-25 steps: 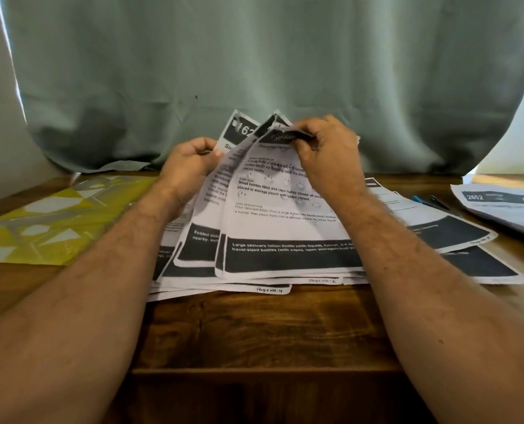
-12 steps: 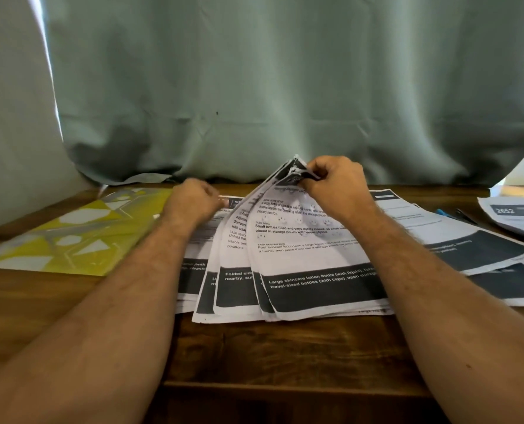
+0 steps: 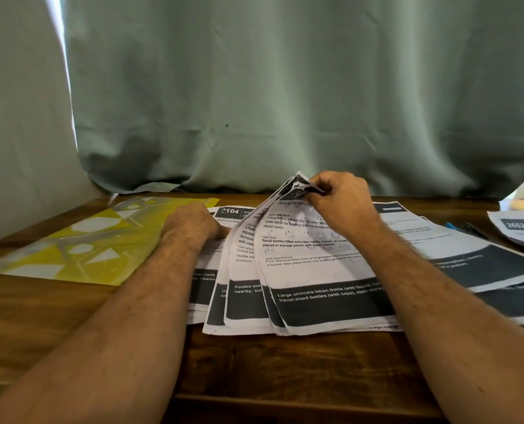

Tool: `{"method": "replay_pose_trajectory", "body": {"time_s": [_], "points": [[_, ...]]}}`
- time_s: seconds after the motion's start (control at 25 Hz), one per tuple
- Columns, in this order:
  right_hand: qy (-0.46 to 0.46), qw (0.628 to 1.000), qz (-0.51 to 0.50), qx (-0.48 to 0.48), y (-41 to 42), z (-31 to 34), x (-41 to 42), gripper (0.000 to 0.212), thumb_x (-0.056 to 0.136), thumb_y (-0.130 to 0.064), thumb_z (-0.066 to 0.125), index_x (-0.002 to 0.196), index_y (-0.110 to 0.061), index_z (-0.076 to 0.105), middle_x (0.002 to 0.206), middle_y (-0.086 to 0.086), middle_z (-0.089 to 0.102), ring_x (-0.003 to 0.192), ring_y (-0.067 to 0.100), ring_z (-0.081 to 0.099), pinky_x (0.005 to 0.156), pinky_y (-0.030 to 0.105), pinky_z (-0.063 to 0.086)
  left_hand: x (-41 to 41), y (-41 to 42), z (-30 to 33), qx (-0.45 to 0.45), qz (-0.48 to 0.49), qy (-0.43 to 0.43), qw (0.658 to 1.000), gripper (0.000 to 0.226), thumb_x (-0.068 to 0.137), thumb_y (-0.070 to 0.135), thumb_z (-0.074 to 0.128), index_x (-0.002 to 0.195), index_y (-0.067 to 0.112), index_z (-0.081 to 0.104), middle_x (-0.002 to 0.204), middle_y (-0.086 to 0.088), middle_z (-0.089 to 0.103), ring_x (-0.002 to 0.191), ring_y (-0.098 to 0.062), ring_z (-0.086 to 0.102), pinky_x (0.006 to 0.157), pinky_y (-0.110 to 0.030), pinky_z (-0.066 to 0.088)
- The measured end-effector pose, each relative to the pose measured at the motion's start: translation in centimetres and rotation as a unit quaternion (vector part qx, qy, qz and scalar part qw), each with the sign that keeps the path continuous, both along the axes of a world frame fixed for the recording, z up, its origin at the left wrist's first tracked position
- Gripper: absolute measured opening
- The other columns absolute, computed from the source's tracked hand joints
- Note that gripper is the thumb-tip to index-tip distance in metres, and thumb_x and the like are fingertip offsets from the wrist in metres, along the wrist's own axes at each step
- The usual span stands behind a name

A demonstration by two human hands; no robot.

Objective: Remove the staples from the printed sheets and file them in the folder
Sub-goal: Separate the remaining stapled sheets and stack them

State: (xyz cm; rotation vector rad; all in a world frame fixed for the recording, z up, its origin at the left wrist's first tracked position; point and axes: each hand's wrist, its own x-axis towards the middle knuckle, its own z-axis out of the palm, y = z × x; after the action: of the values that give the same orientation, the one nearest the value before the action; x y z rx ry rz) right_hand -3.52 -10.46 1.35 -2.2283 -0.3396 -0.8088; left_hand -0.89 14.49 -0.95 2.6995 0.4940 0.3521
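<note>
We pinch the sheets' (image 3: pixel 309 270) stapled corner with our right hand (image 3: pixel 340 200), left hand (image 3: pixel 190 223) pressing flat, and should pull gently to avoid tearing.

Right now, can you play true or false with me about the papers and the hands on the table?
1. The right hand pinches the top corner of the fanned printed sheets. True.
2. The left hand is lifting the yellow folder. False: the folder lies flat on the wooden table, and the left hand rests on the papers beside it.
3. A sheet marked 2104 lies between the two hands. True.
4. The curtain behind the table is red. False: it is grey-green.
</note>
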Motion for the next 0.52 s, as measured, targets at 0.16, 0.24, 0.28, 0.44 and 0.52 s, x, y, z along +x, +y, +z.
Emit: {"method": "replay_pose_trajectory", "body": {"time_s": [0.16,0.24,0.28,0.44,0.52], "points": [[0.002,1.000,0.002,-0.001,0.1,0.0,-0.1,0.011,0.088,-0.014,0.073,0.094,-0.023,0.075,0.083,-0.008,0.071,0.073,0.003,0.065,0.073,0.017,0.052,0.0,-0.7,-0.1,0.011,-0.030,-0.024,0.999,0.065,0.078,0.070,0.070,0.103,0.010,0.065,0.108,-0.011,0.066,0.094,-0.029,0.059,0.077,-0.035,0.045],[0.005,1.000,0.004,-0.001,0.2,0.0,0.0,0.011,0.088,-0.014,0.073,0.094,-0.023,0.075,0.085,-0.007,0.073,0.077,0.005,0.067,0.077,0.020,0.054,0.0,-1.0,-0.2,0.011,-0.034,-0.022,0.999,0.064,0.081,0.065,0.070,0.112,0.009,0.065,0.117,-0.012,0.067,0.105,-0.032,0.062,0.079,-0.035,0.044],[0.006,1.000,0.004,-0.002,0.3,0.0,0.0,0.011,0.088,-0.015,0.073,0.094,-0.024,0.075,0.086,-0.007,0.073,0.078,0.006,0.067,0.078,0.021,0.054,-0.1,-1.2,-0.2,0.010,-0.037,-0.016,0.999,0.060,0.084,0.060,0.070,0.116,0.009,0.063,0.123,-0.013,0.066,0.110,-0.033,0.061,0.080,-0.035,0.044],[0.006,1.000,0.006,-0.003,0.4,0.0,0.0,0.012,0.088,-0.015,0.073,0.096,-0.023,0.075,0.088,-0.007,0.073,0.081,0.008,0.067,0.083,0.023,0.054,-0.2,-1.3,0.0,-0.042,-0.044,-0.016,0.998,0.052,0.086,0.045,0.075,0.118,0.007,0.063,0.119,-0.014,0.065,0.110,-0.034,0.061,0.083,-0.034,0.047],[-0.001,1.000,0.007,-0.009,0.5,0.0,0.0,0.012,0.088,-0.015,0.073,0.097,-0.022,0.075,0.089,-0.007,0.073,0.082,0.007,0.067,0.083,0.021,0.054,-0.1,-0.9,0.1,-0.079,-0.037,-0.039,0.995,0.043,0.083,0.039,0.079,0.110,0.008,0.067,0.109,-0.008,0.068,0.094,-0.028,0.061,0.075,-0.032,0.045]]}}
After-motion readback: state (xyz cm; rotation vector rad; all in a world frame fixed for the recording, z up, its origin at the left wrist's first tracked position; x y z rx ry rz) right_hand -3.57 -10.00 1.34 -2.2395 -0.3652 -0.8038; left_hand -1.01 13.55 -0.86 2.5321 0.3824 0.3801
